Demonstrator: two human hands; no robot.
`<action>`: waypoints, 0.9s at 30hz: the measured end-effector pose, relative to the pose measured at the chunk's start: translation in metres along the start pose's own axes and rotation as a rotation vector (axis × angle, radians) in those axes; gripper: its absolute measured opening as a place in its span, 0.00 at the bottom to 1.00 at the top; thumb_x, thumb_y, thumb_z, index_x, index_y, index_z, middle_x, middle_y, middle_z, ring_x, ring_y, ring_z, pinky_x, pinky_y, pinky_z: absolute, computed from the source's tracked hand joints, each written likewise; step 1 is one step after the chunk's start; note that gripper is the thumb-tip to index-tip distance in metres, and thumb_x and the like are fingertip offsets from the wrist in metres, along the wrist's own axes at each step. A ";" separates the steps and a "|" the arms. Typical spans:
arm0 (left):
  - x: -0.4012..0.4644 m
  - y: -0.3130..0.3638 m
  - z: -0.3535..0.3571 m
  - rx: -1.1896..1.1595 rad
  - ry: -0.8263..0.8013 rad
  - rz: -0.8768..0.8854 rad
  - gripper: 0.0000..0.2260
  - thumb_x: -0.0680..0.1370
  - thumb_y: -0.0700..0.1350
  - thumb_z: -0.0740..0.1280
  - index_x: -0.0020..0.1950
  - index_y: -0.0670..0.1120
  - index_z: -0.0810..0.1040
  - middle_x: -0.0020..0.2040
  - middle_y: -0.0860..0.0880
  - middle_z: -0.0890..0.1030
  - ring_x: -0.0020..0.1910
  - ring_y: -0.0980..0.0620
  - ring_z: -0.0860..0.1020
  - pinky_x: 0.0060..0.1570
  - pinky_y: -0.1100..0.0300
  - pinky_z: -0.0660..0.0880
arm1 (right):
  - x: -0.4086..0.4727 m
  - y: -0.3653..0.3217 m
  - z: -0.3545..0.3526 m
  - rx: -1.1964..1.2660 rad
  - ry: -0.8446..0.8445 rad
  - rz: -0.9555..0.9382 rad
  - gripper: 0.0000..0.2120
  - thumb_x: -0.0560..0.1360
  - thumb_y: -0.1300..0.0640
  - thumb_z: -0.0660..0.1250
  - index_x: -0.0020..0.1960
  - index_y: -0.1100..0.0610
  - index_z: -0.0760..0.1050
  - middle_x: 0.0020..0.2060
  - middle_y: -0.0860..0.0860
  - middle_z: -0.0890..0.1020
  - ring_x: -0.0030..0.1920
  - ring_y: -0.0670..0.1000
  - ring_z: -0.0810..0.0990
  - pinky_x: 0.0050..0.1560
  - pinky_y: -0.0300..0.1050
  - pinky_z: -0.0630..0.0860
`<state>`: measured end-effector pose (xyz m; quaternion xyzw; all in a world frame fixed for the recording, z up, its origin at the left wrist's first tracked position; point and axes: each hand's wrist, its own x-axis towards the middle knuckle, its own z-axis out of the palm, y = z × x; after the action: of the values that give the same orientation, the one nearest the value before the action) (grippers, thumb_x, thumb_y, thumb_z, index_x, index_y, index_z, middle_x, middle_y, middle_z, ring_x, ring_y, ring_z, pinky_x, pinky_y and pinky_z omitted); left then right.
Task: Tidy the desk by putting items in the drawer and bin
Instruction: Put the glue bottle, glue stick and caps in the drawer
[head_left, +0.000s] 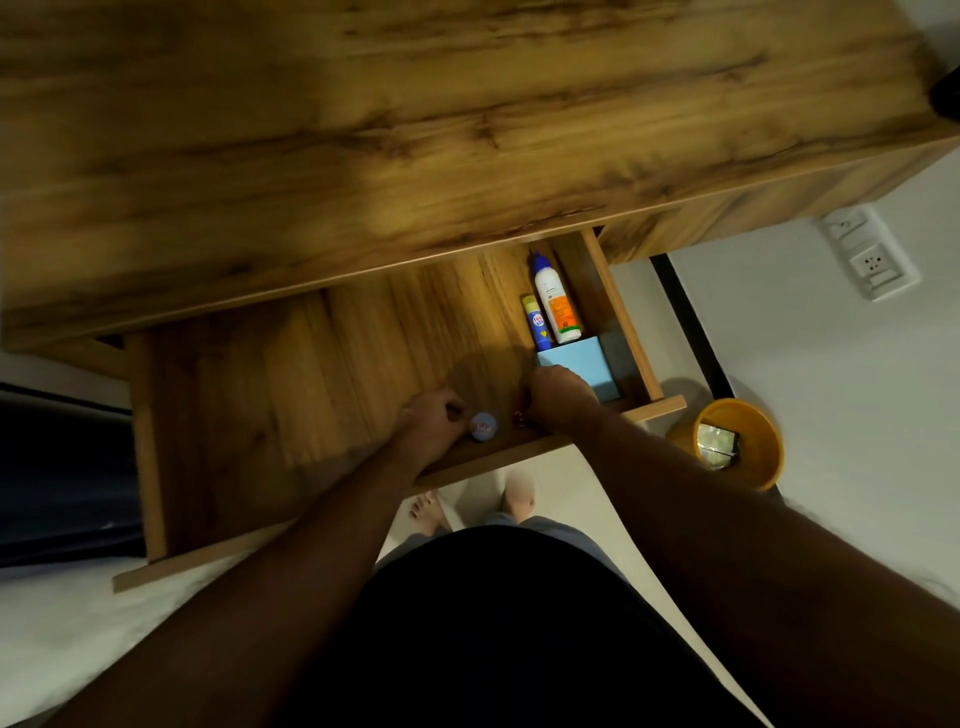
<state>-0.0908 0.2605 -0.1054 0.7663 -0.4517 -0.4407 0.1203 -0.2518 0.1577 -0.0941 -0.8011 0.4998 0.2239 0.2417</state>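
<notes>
The wooden drawer (291, 384) stands pulled out under the desk top (415, 130). Both my hands are inside it near its front wall. My left hand (434, 421) touches a small round light-blue container (483, 426) that rests on the drawer floor. My right hand (561, 392) is curled into a fist beside a small dark object (518, 420); what it holds, if anything, is hidden. In the drawer's right end lie a white bottle with an orange label (555, 304), a blue and yellow tube (537, 322) and a light-blue box (587, 364).
An orange bin (753, 452) with wrappers inside stands on the floor right of the drawer. A wall socket (872, 254) is at the right. A dark object (62, 467) stands left of the drawer. My bare feet (467, 504) are below the drawer front.
</notes>
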 end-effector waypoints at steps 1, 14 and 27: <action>-0.002 0.000 -0.001 -0.005 0.008 0.002 0.16 0.75 0.51 0.71 0.60 0.46 0.78 0.59 0.48 0.81 0.57 0.49 0.78 0.54 0.58 0.72 | 0.000 0.000 0.000 0.001 0.005 -0.001 0.16 0.73 0.50 0.73 0.56 0.60 0.79 0.51 0.56 0.82 0.52 0.55 0.81 0.51 0.49 0.78; -0.020 0.010 -0.005 -0.089 0.120 0.025 0.13 0.76 0.52 0.69 0.58 0.49 0.79 0.59 0.50 0.80 0.56 0.52 0.76 0.52 0.60 0.71 | -0.007 0.005 -0.002 0.055 0.087 -0.017 0.16 0.75 0.51 0.70 0.58 0.59 0.79 0.51 0.55 0.82 0.53 0.54 0.80 0.53 0.48 0.78; -0.076 0.047 0.017 -0.452 0.501 -0.072 0.08 0.78 0.52 0.65 0.50 0.50 0.80 0.44 0.52 0.83 0.44 0.54 0.81 0.48 0.52 0.80 | -0.080 0.007 -0.016 0.916 0.208 -0.147 0.06 0.78 0.55 0.67 0.47 0.57 0.80 0.40 0.53 0.83 0.39 0.48 0.82 0.41 0.43 0.79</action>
<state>-0.1472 0.2984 -0.0449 0.8202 -0.2718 -0.3318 0.3787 -0.2885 0.2001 -0.0348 -0.6635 0.5104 -0.1186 0.5341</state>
